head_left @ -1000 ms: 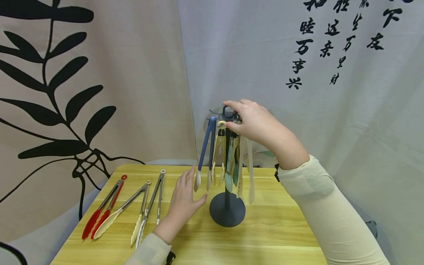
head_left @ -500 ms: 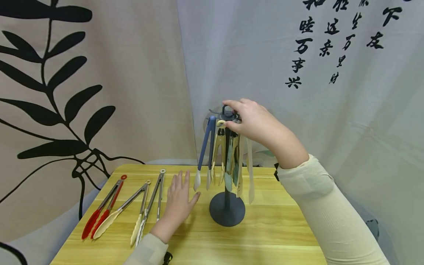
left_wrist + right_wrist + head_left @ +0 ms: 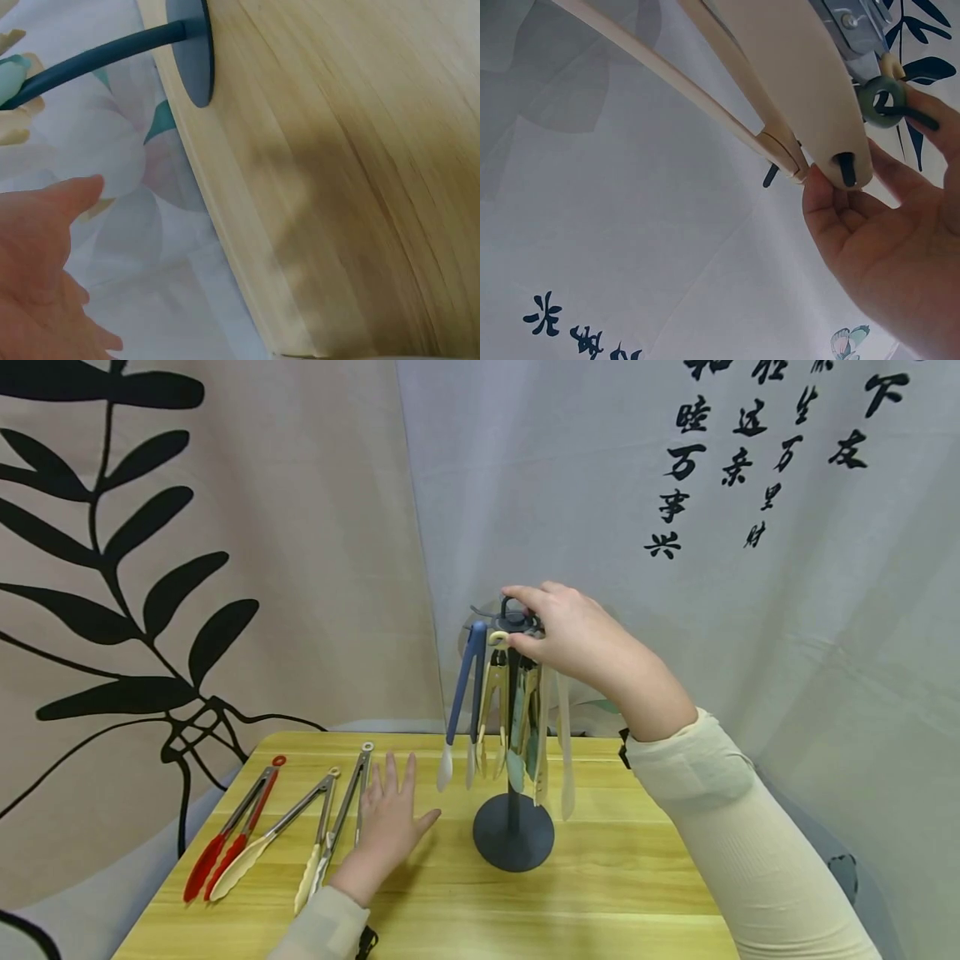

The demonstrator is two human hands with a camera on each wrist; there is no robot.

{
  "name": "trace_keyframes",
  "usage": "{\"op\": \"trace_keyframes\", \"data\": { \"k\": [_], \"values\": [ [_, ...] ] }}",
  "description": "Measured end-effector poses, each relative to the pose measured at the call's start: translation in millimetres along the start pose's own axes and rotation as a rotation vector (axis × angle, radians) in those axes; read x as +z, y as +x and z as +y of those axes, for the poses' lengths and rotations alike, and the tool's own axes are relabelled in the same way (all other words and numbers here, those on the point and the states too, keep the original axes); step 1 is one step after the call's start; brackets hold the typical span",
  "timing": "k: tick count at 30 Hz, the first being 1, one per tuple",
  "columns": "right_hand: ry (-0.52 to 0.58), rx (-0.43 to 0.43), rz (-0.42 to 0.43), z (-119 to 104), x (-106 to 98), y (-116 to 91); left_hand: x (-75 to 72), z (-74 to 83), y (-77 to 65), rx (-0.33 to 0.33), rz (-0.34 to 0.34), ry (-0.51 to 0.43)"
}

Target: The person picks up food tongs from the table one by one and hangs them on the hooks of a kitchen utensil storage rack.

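A dark rack (image 3: 513,835) with a round base and hooks stands upright on the table. My right hand (image 3: 581,635) holds its top, thumb and fingers around the hooks. Blue tongs (image 3: 467,685) with pale tips hang on its left; yellow, green and beige tongs hang beside them. In the right wrist view, the hand's fingertips touch the end of the beige tongs (image 3: 802,82). My left hand (image 3: 381,835), fingers spread and holding nothing, hovers next to the silver tongs (image 3: 347,806), covering part of them. Cream-tipped tongs (image 3: 243,868) and red tongs (image 3: 202,864) lie farther left.
The wooden table (image 3: 600,877) ends at its back edge just behind the rack. A curtain (image 3: 315,568) with black leaf prints and characters hangs behind it. In the left wrist view, the rack's base (image 3: 193,60) stands near the table edge.
My left hand has moved left, away from the rack's hanging tongs and toward the tongs on the table. The right hand stays at the top of the rack.
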State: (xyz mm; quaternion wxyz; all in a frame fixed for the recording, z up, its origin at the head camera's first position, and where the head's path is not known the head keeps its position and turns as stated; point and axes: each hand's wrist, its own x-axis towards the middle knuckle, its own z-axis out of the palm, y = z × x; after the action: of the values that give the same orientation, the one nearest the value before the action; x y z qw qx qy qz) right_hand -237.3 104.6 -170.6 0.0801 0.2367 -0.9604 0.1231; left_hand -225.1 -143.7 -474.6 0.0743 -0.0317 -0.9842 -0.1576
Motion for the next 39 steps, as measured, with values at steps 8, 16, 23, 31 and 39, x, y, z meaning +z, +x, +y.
{"op": "trace_keyframes", "data": {
  "k": [8,16,23,31,39],
  "values": [
    [0.001,-0.006,-0.004,1.6,-0.5,0.8,3.2,-19.7,-4.7,-0.050,-0.066,-0.006],
    [0.003,-0.013,-0.001,6.2,-2.6,-1.2,9.5,-33.3,-8.3,-0.129,-0.115,0.002],
    [0.031,-0.042,-0.006,7.9,-3.1,-1.0,13.8,-45.7,-9.3,-0.170,-0.117,0.012],
    [0.061,-0.065,-0.013,9.9,-2.6,0.7,14.7,-50.9,-11.6,-0.183,-0.123,0.018],
    [0.060,-0.058,-0.018,10.6,-3.0,1.1,14.5,-52.7,-8.5,-0.183,-0.129,0.019]
  ]
}}
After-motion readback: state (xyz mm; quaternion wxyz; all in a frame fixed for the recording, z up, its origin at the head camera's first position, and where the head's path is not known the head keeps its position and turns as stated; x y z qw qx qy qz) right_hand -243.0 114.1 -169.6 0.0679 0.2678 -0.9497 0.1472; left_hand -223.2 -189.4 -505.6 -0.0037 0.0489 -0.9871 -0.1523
